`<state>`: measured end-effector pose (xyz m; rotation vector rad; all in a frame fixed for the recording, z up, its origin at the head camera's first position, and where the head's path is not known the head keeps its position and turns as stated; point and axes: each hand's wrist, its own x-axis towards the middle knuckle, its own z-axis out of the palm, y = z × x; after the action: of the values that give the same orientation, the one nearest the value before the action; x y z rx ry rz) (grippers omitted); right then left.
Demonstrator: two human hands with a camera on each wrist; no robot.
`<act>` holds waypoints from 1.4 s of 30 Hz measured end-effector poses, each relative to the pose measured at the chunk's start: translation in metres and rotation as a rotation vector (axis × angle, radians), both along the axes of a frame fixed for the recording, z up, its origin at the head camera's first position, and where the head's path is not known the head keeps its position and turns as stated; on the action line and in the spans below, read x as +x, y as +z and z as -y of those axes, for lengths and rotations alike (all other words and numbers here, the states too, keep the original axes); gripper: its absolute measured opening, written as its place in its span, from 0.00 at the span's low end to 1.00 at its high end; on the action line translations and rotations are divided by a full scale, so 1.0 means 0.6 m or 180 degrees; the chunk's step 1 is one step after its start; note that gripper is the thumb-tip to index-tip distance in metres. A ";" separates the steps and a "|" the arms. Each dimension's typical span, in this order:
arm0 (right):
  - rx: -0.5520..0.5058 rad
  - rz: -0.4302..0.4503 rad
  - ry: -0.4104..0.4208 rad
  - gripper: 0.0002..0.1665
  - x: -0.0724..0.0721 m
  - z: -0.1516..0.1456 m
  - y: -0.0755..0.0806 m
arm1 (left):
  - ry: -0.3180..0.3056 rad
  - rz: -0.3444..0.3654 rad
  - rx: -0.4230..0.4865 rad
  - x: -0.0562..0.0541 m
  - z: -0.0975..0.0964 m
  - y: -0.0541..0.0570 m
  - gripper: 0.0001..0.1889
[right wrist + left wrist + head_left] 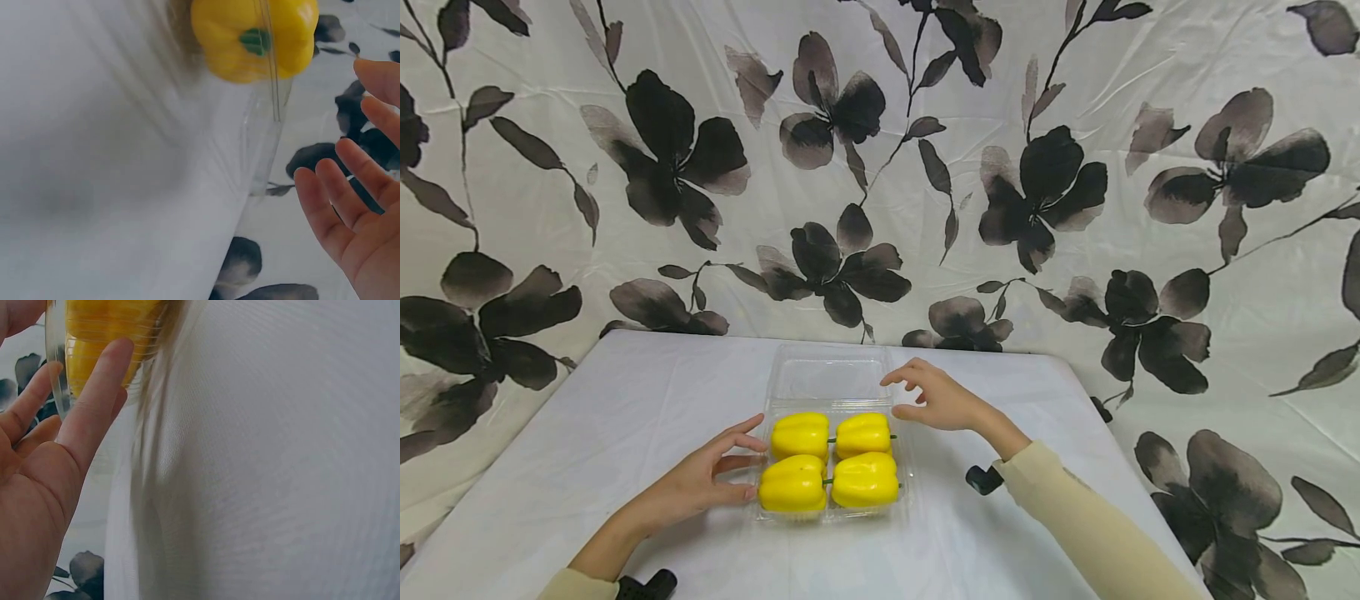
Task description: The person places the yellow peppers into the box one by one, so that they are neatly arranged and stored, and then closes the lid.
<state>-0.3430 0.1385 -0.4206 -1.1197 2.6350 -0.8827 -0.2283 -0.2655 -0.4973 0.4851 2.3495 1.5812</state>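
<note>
Several yellow bell peppers (865,480) lie in two rows inside a clear plastic clamshell box (905,504). Its lid (827,379) is folded back behind them on the table. My left hand (703,479) is at the box's left side, fingers spread and thumb extended. In the left wrist view the thumb (103,394) lies right against the ribbed clear wall. My right hand (943,398) hovers by the box's back right corner, near the lid hinge, with loosely bent fingers and nothing in them. From the right wrist, one pepper (228,47) shows its green stem toward the hand.
A white cloth covers the table (625,417). Behind it hangs a pale curtain (925,242) with dark flowers, close to the table's back edge. Black wrist cameras (983,479) sit on both forearms.
</note>
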 end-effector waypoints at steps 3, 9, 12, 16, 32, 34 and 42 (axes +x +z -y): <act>-0.0047 -0.0004 -0.0089 0.28 -0.015 -0.002 -0.007 | 0.0010 0.0004 -0.0003 0.000 0.000 0.000 0.29; -0.0105 -0.0024 -0.0296 0.31 -0.042 -0.006 -0.022 | 0.0013 -0.0008 -0.0009 0.000 0.000 -0.001 0.29; -0.0116 0.0015 -0.0430 0.31 -0.053 -0.008 -0.030 | -0.0003 -0.0009 0.0004 -0.001 0.000 -0.002 0.29; -0.0153 0.0121 -0.0564 0.30 -0.066 -0.007 -0.039 | -0.0015 -0.0021 0.0020 -0.001 0.001 -0.003 0.29; -0.0341 0.0428 -0.0848 0.27 -0.111 0.013 -0.080 | 0.0003 -0.0025 -0.0006 0.004 0.003 0.003 0.29; -0.0349 0.0466 -0.0888 0.26 -0.113 0.015 -0.083 | 0.0016 0.0012 0.0021 0.004 0.002 0.003 0.29; -0.0475 0.0747 -0.1081 0.25 -0.110 0.020 -0.092 | 0.0029 0.0037 0.0010 0.001 -0.001 -0.001 0.30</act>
<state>-0.4089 0.1266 -0.4756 -0.5548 2.6332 -1.2071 -0.2276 -0.2650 -0.4981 0.4653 2.3443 1.5876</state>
